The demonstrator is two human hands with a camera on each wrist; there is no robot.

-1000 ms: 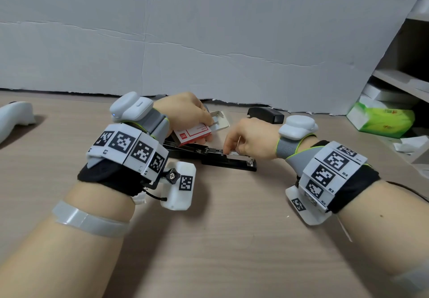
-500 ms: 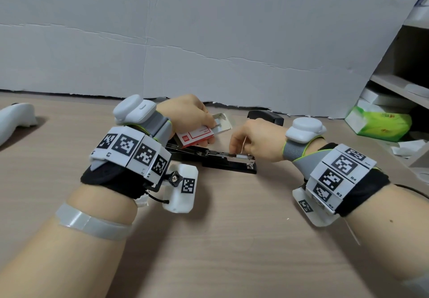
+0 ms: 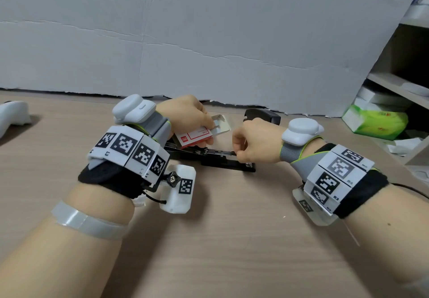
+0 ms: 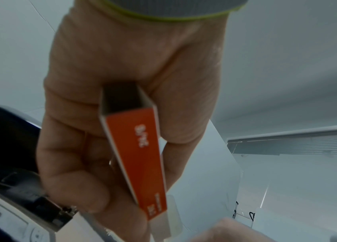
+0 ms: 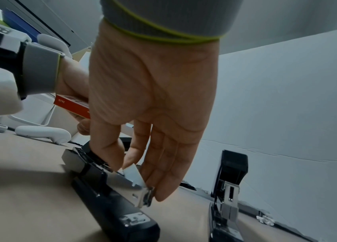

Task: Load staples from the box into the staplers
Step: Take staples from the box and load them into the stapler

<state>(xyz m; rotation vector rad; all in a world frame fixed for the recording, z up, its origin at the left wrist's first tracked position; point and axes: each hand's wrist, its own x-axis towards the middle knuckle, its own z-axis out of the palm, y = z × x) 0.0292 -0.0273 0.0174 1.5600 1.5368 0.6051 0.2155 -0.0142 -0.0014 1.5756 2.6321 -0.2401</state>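
Left hand [image 3: 185, 114] fingers curled round red staple box [image 3: 193, 137], above open stapler [image 3: 216, 158] mid-surface. Right hand [image 3: 255, 143] thumb, forefinger pinching staple strip [image 5: 133, 174] over stapler's channel. Second stapler [image 3: 262, 115] near far edge.

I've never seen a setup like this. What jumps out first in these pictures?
Two bare hands meet over an opened black stapler lying flat mid-table. The left hand grips a small red staple box with its white tray slid out, while the right hand pinches a strip of staples at the stapler's metal channel. Both wrists wear bands of black-and-white square codes, and a second black stapler waits by the grey backdrop.
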